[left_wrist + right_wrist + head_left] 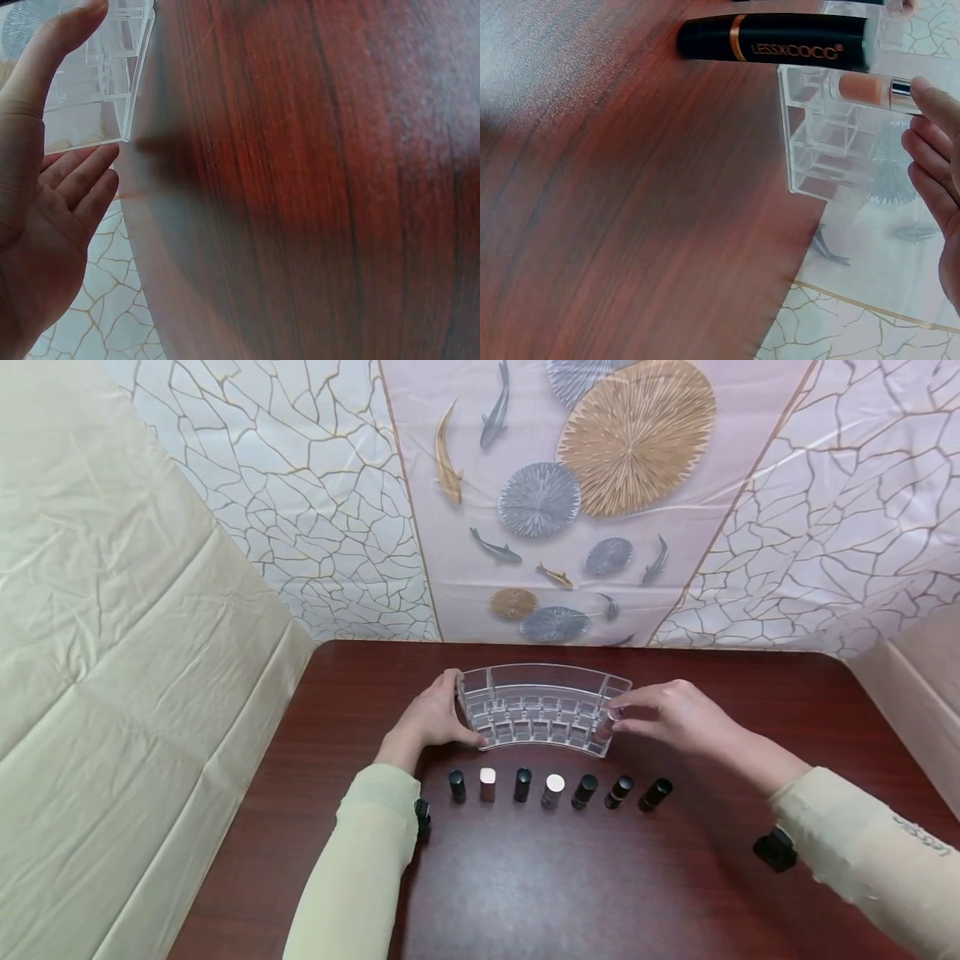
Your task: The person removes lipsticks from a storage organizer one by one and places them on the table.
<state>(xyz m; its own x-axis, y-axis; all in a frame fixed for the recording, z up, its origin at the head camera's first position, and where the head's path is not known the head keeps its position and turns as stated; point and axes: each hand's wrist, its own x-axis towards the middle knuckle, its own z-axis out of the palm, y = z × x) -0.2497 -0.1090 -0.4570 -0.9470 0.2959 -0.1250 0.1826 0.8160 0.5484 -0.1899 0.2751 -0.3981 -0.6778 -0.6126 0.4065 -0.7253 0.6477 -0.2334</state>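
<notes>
A clear, curved lipstick organizer (534, 746) with stepped rows of small compartments stands on the table. My left hand (431, 714) grips its left end, thumb at the front corner and fingers along the side and back. At the right end, my right hand (686, 718) pinches a lipstick tube (859, 88) by its top between thumb and fingers. This tube has a see-through case, a peach-coloured body and a silver band. Its lower end sits down at the front right compartment in the head view. Clear walls overlap it there.
In front of the organizer, several lipsticks stand in a row: mostly black ones (585, 791), one with a pale pink square cap (487, 783), one white-topped (553, 789). A gold-banded black lipstick (780, 39) stands closest to my right wrist. Patterned cloth (360, 527) hangs behind the dark wooden table (525, 893).
</notes>
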